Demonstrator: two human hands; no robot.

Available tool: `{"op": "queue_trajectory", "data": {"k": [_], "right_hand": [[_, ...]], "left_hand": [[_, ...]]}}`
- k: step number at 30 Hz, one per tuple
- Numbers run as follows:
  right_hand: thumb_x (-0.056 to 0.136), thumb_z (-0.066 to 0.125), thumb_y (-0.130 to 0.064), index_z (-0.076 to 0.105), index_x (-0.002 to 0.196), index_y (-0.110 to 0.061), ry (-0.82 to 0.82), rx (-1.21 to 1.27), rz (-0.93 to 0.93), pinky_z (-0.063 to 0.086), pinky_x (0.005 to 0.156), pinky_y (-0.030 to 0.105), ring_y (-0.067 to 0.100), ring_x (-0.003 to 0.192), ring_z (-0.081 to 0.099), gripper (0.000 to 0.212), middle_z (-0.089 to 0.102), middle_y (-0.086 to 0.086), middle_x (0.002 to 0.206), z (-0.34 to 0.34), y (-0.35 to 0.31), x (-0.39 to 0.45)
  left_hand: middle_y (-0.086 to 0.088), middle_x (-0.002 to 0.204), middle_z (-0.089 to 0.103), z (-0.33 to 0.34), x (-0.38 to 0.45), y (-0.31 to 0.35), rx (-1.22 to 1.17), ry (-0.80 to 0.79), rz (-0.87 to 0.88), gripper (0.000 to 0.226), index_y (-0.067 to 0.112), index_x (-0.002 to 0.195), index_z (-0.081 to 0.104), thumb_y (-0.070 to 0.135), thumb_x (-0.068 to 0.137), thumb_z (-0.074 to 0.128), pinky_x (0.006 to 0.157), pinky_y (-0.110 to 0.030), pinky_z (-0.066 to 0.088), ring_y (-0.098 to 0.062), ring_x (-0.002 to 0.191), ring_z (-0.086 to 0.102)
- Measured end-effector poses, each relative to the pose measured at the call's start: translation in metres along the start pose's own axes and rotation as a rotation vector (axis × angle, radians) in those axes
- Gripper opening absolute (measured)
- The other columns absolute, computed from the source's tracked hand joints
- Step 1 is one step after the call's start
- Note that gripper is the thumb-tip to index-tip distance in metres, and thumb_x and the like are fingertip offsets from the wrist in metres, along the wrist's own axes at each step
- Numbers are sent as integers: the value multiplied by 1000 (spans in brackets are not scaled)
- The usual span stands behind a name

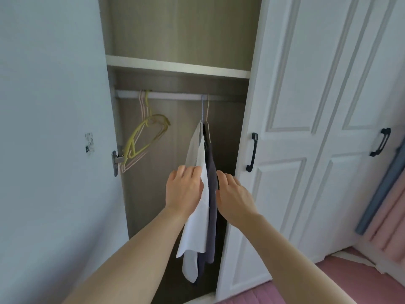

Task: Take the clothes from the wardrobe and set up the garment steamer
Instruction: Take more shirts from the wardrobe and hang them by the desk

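Note:
Two garments hang on hangers from the wardrobe rail (175,95): a white shirt (196,224) on the left and a dark grey garment (212,194) just right of it. My left hand (185,189) reaches into the open wardrobe and its fingers touch the white shirt's left side. My right hand (233,194) is stretched out at the right edge of the dark grey garment, fingers nearly straight. Neither hand grips anything. No garment steamer is in view.
Empty yellow and pink hangers (145,137) hang at the rail's left end. A shelf (177,66) spans the wardrobe above the rail. White wardrobe doors with black handles (252,152) stand to the right. A pink curtain (390,216) and pink floor lie at far right.

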State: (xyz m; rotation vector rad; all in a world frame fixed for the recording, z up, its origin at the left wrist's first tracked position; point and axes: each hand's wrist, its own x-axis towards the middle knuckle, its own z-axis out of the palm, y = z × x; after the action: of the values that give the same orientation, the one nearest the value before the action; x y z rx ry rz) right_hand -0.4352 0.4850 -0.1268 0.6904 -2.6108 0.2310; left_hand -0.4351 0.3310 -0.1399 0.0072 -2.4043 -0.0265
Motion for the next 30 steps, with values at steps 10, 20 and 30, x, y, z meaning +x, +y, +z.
{"op": "queue_trajectory", "data": {"k": [10, 20, 30], "right_hand": [[102, 38, -26, 24, 149, -10, 138, 76, -7, 40, 104, 29, 22, 136, 38, 51, 39, 5, 148, 8, 26, 82], [101, 39, -32, 19, 151, -18, 88, 252, 83, 42, 106, 37, 26, 136, 39, 56, 34, 6, 153, 46, 37, 147], [97, 48, -10, 36, 133, -6, -57, 507, 340, 53, 90, 36, 25, 107, 58, 39, 54, 12, 121, 55, 42, 185]], "left_hand": [[-1, 140, 48, 29, 102, -3, -95, 12, 39, 37, 17, 133, 47, 27, 98, 43, 99, -34, 40, -22, 126, 44], [-3, 144, 46, 70, 145, -23, -224, -65, 2, 48, 18, 143, 39, 29, 97, 43, 103, -39, 36, -24, 131, 40], [-6, 119, 59, 82, 178, -45, -575, -149, -285, 61, 28, 143, 34, 16, 88, 56, 88, -41, 52, -31, 106, 58]]}}
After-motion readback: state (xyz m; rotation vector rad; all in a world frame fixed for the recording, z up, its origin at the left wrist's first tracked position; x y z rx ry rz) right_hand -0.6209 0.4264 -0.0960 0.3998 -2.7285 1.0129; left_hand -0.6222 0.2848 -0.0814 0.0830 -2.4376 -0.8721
